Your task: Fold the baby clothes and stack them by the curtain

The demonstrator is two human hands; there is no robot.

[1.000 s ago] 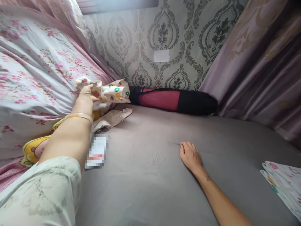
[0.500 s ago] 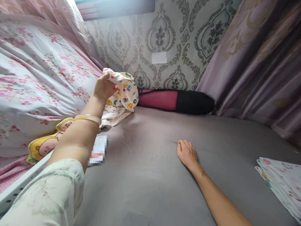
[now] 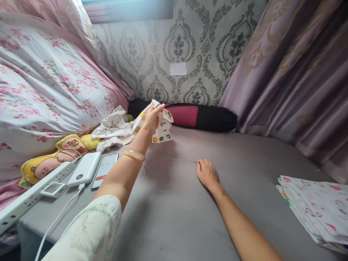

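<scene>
My left hand (image 3: pixel 152 117) pinches a cream cloth with a colourful print (image 3: pixel 164 130), lifted above the grey sheet and hanging down past my fingers. I cannot tell whether the cloth is a garment. Behind my left wrist, a crumpled white cloth with small dots (image 3: pixel 115 125) lies against the floral bedding. My right hand (image 3: pixel 207 174) rests palm down on the grey sheet (image 3: pixel 179 203), its fingers lightly bent and holding nothing. To its right sits a stack of folded white printed cloths (image 3: pixel 315 206).
A long black and dark-pink bag (image 3: pixel 214 118) lies along the wall. At left are a yellow cartoon cushion (image 3: pixel 40 168), a white power strip (image 3: pixel 29 197), a charger (image 3: pixel 53 189), a white power bank (image 3: pixel 86 168) with a cable, and a phone (image 3: pixel 104 168). Curtains (image 3: pixel 261 72) hang at right.
My left hand has moved right and lower with the printed cloth, away from the dotted cloth. My right hand stays on the sheet. The view has shifted slightly, uncovering the power bank and phone.
</scene>
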